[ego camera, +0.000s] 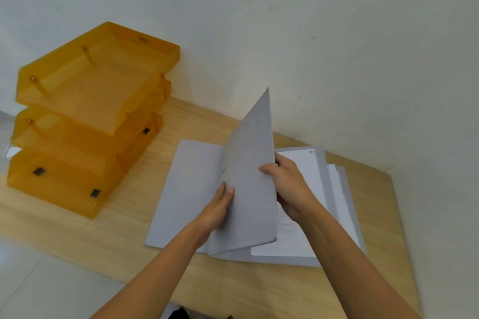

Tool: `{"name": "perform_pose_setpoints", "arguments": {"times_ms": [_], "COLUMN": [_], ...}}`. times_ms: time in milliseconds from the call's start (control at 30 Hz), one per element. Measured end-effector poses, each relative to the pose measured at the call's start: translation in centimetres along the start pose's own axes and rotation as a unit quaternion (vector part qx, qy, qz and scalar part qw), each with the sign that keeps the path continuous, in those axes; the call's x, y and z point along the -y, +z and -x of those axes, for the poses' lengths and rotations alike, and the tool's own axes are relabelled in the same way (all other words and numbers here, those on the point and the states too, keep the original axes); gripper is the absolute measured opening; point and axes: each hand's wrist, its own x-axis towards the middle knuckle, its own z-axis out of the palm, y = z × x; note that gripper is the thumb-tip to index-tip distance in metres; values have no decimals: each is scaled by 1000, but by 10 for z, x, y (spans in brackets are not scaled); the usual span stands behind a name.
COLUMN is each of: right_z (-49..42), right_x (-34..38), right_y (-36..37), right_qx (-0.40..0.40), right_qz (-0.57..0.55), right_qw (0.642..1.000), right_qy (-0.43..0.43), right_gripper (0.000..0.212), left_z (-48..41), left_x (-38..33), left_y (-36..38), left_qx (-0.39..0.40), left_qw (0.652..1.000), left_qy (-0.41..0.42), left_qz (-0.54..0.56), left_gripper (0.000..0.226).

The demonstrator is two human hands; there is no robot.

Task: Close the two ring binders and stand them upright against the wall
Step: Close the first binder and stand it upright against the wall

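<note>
A grey ring binder (186, 189) lies on the wooden table with its left cover flat. Its other cover (248, 158) is lifted steeply, almost upright. My right hand (290, 189) grips the free right edge of that lifted cover, thumb on the near face. My left hand (217, 210) holds the same cover low down near the fold. A second grey binder (348, 189) lies open underneath and to the right, with white sheets (311, 176) showing. The rings of both binders are hidden. The pale wall (337, 59) rises just behind them.
A stack of three orange translucent letter trays (85, 111) stands at the left of the table (77, 228), near the wall. The table's right edge (396, 215) runs close to the second binder. Pale tiled floor (39, 287) shows at the lower left.
</note>
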Motion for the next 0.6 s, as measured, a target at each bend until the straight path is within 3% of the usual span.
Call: {"name": "perform_pose_setpoints", "arguments": {"times_ms": [133, 233, 333, 500, 600], "right_z": [1, -4, -16, -32, -36], "right_x": [-14, -37, -62, -107, -128], "right_y": [-25, -37, -47, -81, -94], "right_qx": [34, -1, -47, -106, -107], "right_qz": [-89, -41, 69, 167, 214], "right_qw": [995, 999, 996, 980, 970], "right_qy": [12, 24, 7, 30, 45], "right_gripper": [36, 38, 37, 62, 67], "left_z": [-5, -3, -2, 0, 2], "left_x": [11, 23, 33, 46, 51], "left_y": [-26, -38, -38, -28, -21], "left_qx": [-133, -188, -208, -179, -176], "left_qw": [991, 981, 976, 979, 979], "left_qy": [-1, -27, -33, -69, -72], "left_qz": [-36, -46, -55, -70, -77], "left_gripper": [76, 85, 87, 73, 72]}}
